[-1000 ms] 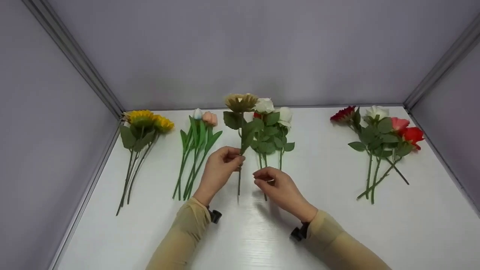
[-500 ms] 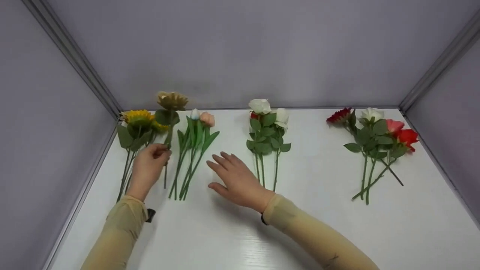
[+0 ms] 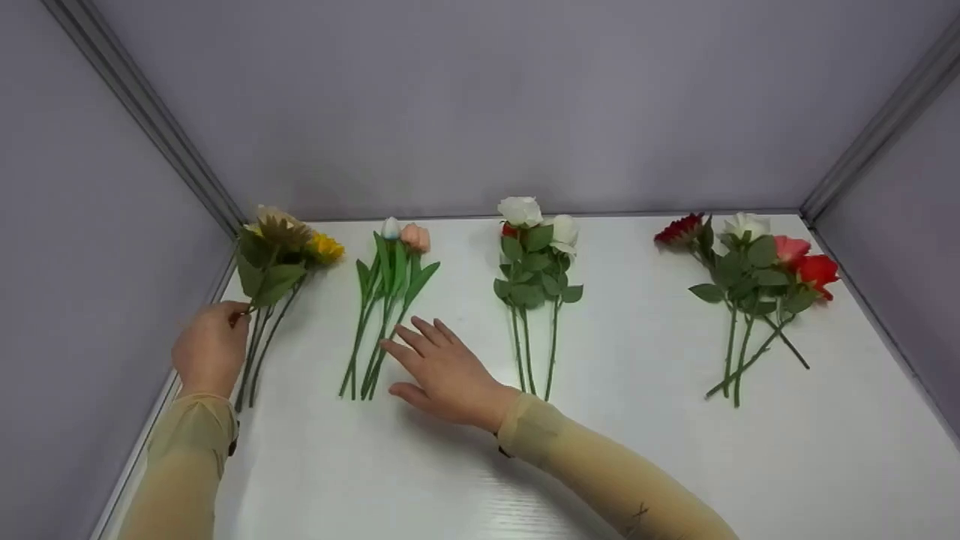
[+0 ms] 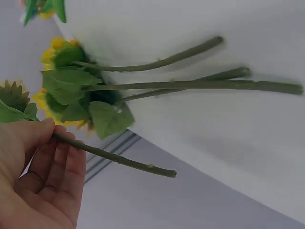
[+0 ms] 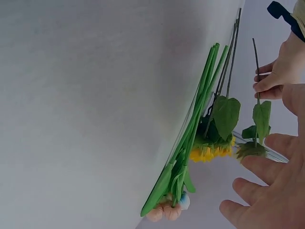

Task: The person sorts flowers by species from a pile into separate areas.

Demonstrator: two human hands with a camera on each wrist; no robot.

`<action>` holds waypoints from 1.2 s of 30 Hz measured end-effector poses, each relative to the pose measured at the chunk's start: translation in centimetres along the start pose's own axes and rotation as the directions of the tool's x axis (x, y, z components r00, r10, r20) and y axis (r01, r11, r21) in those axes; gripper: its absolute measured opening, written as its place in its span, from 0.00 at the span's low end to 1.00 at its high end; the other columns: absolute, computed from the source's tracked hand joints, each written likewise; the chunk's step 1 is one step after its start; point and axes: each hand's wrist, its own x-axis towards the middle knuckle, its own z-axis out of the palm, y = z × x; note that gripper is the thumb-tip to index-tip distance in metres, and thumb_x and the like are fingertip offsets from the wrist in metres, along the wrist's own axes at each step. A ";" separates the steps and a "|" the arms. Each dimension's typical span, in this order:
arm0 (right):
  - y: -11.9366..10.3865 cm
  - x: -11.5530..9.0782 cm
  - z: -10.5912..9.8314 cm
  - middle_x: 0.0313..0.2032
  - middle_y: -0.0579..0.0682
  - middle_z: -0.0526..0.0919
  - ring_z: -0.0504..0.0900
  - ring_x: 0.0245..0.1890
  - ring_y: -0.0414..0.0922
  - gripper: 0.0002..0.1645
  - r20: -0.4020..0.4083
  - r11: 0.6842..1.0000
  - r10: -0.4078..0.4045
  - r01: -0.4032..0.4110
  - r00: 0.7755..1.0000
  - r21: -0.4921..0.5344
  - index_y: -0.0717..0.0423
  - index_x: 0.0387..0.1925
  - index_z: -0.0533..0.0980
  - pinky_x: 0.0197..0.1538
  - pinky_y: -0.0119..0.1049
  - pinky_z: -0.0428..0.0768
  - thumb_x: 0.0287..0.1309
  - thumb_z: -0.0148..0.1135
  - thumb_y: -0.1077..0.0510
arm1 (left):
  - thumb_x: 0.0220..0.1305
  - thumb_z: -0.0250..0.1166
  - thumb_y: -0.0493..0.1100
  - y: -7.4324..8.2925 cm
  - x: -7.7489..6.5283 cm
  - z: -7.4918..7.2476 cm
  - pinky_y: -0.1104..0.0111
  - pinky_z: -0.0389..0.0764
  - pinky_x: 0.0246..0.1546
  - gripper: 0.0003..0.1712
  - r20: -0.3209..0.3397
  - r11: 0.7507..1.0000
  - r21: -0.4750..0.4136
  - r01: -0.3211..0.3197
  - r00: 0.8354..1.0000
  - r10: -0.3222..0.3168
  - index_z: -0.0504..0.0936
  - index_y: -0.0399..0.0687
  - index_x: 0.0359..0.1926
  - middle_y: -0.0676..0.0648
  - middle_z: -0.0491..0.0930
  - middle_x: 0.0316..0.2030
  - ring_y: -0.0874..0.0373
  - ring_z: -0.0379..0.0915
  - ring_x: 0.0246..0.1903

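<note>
My left hand (image 3: 212, 346) pinches the stem of a pale beige sunflower (image 3: 279, 231) between thumb and fingers. In the left wrist view its cut green stem (image 4: 119, 158) sticks out past the fingers, above the table. That bloom overlaps a group of yellow sunflowers (image 3: 327, 247) lying at the table's left end, partly hiding them in the head view. My right hand (image 3: 450, 375) holds nothing; its fingers are spread and straight, palm down over the table. Its fingertips overlap the stems of the tulips (image 3: 397, 270), which have white-blue and peach heads.
White roses (image 3: 520, 211) with a bit of red behind lie mid-table, stems toward me. Farther right is a mixed bunch with a dark red flower (image 3: 681, 229), a white rose (image 3: 746, 225) and a red flower (image 3: 817, 274). Grey panels (image 3: 480, 105) enclose the white table (image 3: 630, 420).
My left hand has carried the pale sunflower from mid-table leftward to the yellow sunflowers. The right hand has left its spot by the roses, spread its fingers and drifted left.
</note>
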 end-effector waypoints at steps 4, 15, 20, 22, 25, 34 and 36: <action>0.1 -0.2 0.5 0.78 0.52 0.59 0.49 0.79 0.52 0.39 0.029 1.000 0.008 -0.008 1.000 -0.001 0.44 0.80 0.56 0.79 0.48 0.46 0.77 0.44 0.34 | 0.73 0.62 0.36 -1.4 -0.3 2.0 0.45 0.79 0.35 0.12 0.016 1.000 0.007 0.009 1.000 -0.010 0.86 0.34 0.50 0.32 0.83 0.45 0.35 0.80 0.43; 0.4 -0.8 0.9 0.76 0.52 0.62 0.50 0.79 0.53 0.38 0.071 1.000 0.023 -0.023 0.997 0.009 0.47 0.78 0.61 0.78 0.49 0.47 0.77 0.46 0.34 | 0.71 0.62 0.36 -2.2 -0.2 3.5 0.45 0.79 0.40 0.13 0.085 0.995 -0.018 0.103 0.991 -0.101 0.85 0.32 0.50 0.31 0.84 0.44 0.35 0.80 0.44; 0.5 -0.9 1.1 0.76 0.52 0.63 0.50 0.79 0.53 0.38 0.080 1.000 0.025 -0.026 0.997 0.010 0.47 0.78 0.62 0.79 0.48 0.47 0.77 0.46 0.35 | 0.71 0.62 0.37 -1.9 -0.2 3.4 0.44 0.79 0.42 0.13 0.078 0.992 -0.022 0.122 0.990 -0.120 0.85 0.31 0.49 0.31 0.84 0.45 0.34 0.80 0.45; 0.5 -0.9 1.1 0.76 0.52 0.62 0.50 0.79 0.53 0.37 0.084 0.999 0.026 -0.028 0.996 0.016 0.47 0.78 0.62 0.79 0.48 0.47 0.77 0.46 0.35 | 0.71 0.63 0.38 -1.9 -0.3 3.4 0.44 0.80 0.41 0.14 0.076 0.991 -0.027 0.129 0.989 -0.127 0.85 0.31 0.50 0.31 0.84 0.45 0.35 0.81 0.44; 0.6 -1.0 1.1 0.76 0.52 0.62 0.50 0.79 0.53 0.37 0.089 0.999 0.029 -0.031 0.996 0.030 0.47 0.78 0.62 0.79 0.48 0.47 0.77 0.46 0.35 | 0.71 0.63 0.41 -1.9 -0.4 3.2 0.45 0.80 0.40 0.18 0.080 0.991 -0.030 0.132 0.988 -0.129 0.84 0.30 0.53 0.31 0.84 0.45 0.36 0.81 0.42; 0.9 -1.2 1.1 0.77 0.53 0.60 0.48 0.79 0.53 0.38 0.099 0.998 0.033 -0.037 0.995 0.044 0.47 0.79 0.60 0.79 0.49 0.45 0.78 0.45 0.35 | 0.71 0.65 0.54 -1.6 -0.3 3.3 0.40 0.75 0.52 0.37 0.054 0.990 -0.022 0.138 0.989 -0.136 0.72 0.31 0.68 0.28 0.72 0.59 0.31 0.71 0.55; 1.2 -1.3 1.1 0.78 0.53 0.59 0.48 0.79 0.54 0.38 0.101 0.999 0.042 -0.045 0.994 0.029 0.47 0.79 0.59 0.79 0.50 0.46 0.78 0.45 0.35 | 0.71 0.64 0.58 -1.5 -0.4 3.7 0.38 0.65 0.64 0.44 -0.024 0.996 -0.015 0.088 0.996 -0.088 0.62 0.34 0.75 0.27 0.64 0.67 0.29 0.62 0.64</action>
